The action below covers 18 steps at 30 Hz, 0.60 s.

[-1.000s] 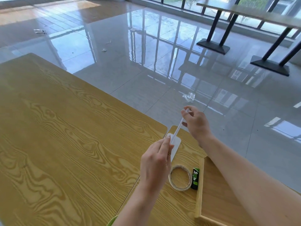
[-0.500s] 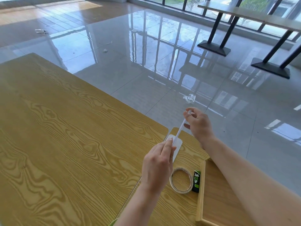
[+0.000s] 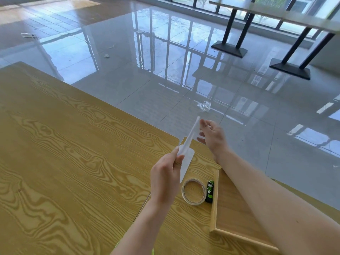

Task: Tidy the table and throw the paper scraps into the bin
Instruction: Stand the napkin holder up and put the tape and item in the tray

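My left hand [image 3: 165,177] pinches the lower end of a white paper piece [image 3: 186,160], a wide flap with a narrow folded strip rising up and to the right. My right hand [image 3: 213,137] hovers blurred at the strip's upper end with its fingers spread apart; the strip's tip lies just left of the index fingertip. Both hands are above the far right corner of the wooden table [image 3: 73,144]. No bin is in view.
A roll of clear tape [image 3: 193,203] and a small green-and-black tube [image 3: 209,191] lie beside a wooden tray's rim [image 3: 214,199]. Crumpled scraps lie on the glossy floor [image 3: 203,106], [image 3: 106,56]. Black table bases [image 3: 229,48] stand at the back right.
My right hand's pinch on the strip's top has opened and its fingers have spread. The paper has lifted a little. My left hand keeps its hold.
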Each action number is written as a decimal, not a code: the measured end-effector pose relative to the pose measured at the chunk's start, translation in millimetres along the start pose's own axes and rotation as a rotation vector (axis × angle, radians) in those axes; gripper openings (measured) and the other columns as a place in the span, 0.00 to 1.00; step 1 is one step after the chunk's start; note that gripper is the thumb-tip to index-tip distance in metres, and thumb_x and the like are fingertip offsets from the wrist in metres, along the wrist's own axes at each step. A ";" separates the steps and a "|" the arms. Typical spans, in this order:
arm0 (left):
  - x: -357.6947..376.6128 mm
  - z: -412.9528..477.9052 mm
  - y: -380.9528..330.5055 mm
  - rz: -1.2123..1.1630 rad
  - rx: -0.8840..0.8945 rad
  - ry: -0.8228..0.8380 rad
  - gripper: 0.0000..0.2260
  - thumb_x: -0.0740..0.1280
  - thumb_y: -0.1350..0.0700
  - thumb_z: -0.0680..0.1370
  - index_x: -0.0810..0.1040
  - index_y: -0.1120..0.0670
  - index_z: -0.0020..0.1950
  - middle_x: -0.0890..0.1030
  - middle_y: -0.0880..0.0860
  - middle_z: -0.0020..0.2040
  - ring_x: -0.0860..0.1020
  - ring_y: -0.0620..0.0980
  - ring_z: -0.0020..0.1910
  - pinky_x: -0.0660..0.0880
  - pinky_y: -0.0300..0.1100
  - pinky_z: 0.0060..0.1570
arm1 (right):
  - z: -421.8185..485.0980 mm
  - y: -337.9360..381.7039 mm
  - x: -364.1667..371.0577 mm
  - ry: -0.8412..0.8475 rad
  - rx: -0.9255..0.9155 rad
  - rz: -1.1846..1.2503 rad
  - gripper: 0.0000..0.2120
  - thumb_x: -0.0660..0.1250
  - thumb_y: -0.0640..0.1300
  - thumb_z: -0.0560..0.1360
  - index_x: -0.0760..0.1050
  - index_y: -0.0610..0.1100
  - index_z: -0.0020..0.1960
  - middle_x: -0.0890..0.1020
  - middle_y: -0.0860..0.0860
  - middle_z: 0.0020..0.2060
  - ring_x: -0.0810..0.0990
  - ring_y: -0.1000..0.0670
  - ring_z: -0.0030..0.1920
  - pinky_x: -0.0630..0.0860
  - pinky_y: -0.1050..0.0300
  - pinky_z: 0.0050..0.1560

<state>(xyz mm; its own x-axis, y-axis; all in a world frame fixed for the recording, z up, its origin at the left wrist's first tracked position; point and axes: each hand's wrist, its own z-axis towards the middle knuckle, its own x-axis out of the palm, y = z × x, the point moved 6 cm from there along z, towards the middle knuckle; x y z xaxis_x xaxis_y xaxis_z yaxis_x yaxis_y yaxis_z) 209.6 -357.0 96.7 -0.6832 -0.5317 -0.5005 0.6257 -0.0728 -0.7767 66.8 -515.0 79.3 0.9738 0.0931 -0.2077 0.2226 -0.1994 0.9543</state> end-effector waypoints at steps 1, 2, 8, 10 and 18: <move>-0.2 -0.8 0.3 -0.031 -0.032 0.004 0.16 0.64 0.52 0.81 0.77 0.57 0.67 0.85 0.48 0.45 0.81 0.44 0.42 0.79 0.45 0.39 | -4.3 -5.8 -6.8 -0.010 0.014 -0.024 0.23 0.65 0.56 0.79 0.72 0.43 0.68 0.79 0.52 0.50 0.80 0.52 0.49 0.82 0.48 0.55; -0.9 -2.6 0.6 -0.053 -0.055 0.007 0.17 0.64 0.51 0.81 0.76 0.57 0.68 0.85 0.48 0.49 0.81 0.44 0.45 0.80 0.44 0.43 | -9.7 -13.1 -13.4 -0.009 0.025 -0.079 0.23 0.66 0.55 0.79 0.72 0.43 0.69 0.79 0.52 0.50 0.81 0.52 0.49 0.82 0.47 0.55; -10.2 -37.9 2.6 -0.076 -0.176 -0.151 0.12 0.69 0.59 0.77 0.78 0.52 0.61 0.78 0.45 0.47 0.78 0.43 0.45 0.79 0.42 0.44 | -52.8 -60.9 -37.1 0.173 -0.065 -0.633 0.18 0.71 0.45 0.76 0.76 0.43 0.65 0.83 0.49 0.56 0.81 0.50 0.55 0.78 0.51 0.61; 3.0 -58.1 3.0 -0.030 -0.168 -0.037 0.12 0.70 0.61 0.75 0.78 0.50 0.56 0.77 0.44 0.45 0.77 0.43 0.43 0.78 0.44 0.42 | -64.8 -74.8 -37.2 0.267 -0.143 -0.850 0.19 0.71 0.43 0.75 0.77 0.42 0.65 0.82 0.48 0.57 0.80 0.49 0.57 0.76 0.54 0.60; 94.2 -94.9 25.0 0.471 0.052 0.606 0.37 0.70 0.46 0.75 0.57 0.55 0.77 0.63 0.54 0.72 0.62 0.52 0.71 0.62 0.42 0.71 | -82.2 -101.7 -19.4 0.573 -0.421 -1.492 0.21 0.73 0.55 0.69 0.75 0.43 0.55 0.77 0.47 0.52 0.73 0.45 0.55 0.72 0.53 0.57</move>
<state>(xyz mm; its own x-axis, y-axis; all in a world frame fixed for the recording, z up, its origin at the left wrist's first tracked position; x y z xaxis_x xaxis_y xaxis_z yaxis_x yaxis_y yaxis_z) 125.2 -328.8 -6.1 -0.4175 0.0380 -0.9079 0.9085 -0.0011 -0.4179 21.3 -416.3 3.9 -0.2372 0.2914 -0.9267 0.7656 0.6433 0.0063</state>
